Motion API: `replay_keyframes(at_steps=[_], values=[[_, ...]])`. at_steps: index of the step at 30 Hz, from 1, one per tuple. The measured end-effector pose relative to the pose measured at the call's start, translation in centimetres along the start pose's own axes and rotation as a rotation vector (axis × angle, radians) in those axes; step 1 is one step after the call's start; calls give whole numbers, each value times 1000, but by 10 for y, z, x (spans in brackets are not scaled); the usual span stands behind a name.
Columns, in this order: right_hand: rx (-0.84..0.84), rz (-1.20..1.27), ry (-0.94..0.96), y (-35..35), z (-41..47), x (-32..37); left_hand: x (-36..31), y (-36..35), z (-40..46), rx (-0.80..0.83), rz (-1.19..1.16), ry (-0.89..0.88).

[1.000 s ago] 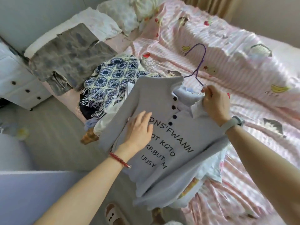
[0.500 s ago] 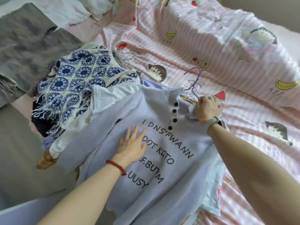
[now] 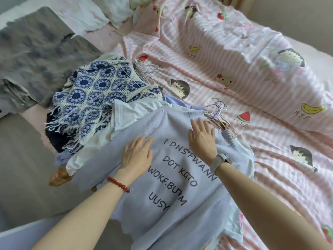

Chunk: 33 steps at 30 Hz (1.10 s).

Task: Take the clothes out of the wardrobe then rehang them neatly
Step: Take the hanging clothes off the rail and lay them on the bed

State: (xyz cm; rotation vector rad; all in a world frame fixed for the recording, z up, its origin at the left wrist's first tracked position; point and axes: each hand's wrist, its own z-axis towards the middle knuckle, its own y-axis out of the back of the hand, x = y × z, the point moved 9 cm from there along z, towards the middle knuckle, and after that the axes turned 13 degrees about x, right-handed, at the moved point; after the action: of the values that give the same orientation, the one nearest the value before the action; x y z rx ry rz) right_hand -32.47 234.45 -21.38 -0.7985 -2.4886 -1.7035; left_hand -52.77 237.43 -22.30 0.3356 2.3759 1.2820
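Hands lie flat on the sweater (image 3: 180, 204), fingers straight, gripping nothing. Left hand (image 3: 137, 154) presses the fabric left of the printed text; right hand (image 3: 202, 137) presses near the collar, beside the hangers (image 3: 216, 114). The sweater tops a clothes pile at the bed's near edge, over a white shirt (image 3: 126, 114). A crochet shawl (image 3: 93, 94) lies on the pile's left part. The striped quilt (image 3: 252, 78) covers the bed beyond.
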Motion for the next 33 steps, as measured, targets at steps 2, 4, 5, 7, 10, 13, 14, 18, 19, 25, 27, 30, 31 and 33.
replay_keyframes(at_steps=[2,4,5,7,10,13,14,18,19,25,27,30,31,33], values=[[-3,26,93,6,-18,45,28,21,-29,-75,-25,57],[29,56,190,3,-42,94,62,31,-69,-112,-38,126],[51,59,243,-1,-56,120,78,34,-92,-130,-46,155],[107,45,359,-15,-88,173,109,41,-145,-185,-82,207],[185,-1,578,-42,-143,256,152,47,-235,-319,-152,310],[266,-71,823,-75,-207,342,198,38,-331,-403,-183,477],[298,-99,915,-87,-231,371,212,32,-365,-424,-198,534],[409,-271,1282,-137,-334,476,262,14,-502,-521,-164,726],[430,-305,1358,-149,-360,501,276,11,-538,-545,-148,785],[467,-329,1706,-202,-526,636,337,-7,-755,-684,-66,1213],[491,-323,1822,-216,-585,669,338,-11,-822,-726,-35,1346],[544,-317,1949,-232,-668,707,328,-12,-912,-795,65,1519],[557,-310,1981,-235,-693,718,322,-12,-938,-816,105,1573],[578,-283,2036,-241,-740,738,315,-13,-985,-853,162,1684]])
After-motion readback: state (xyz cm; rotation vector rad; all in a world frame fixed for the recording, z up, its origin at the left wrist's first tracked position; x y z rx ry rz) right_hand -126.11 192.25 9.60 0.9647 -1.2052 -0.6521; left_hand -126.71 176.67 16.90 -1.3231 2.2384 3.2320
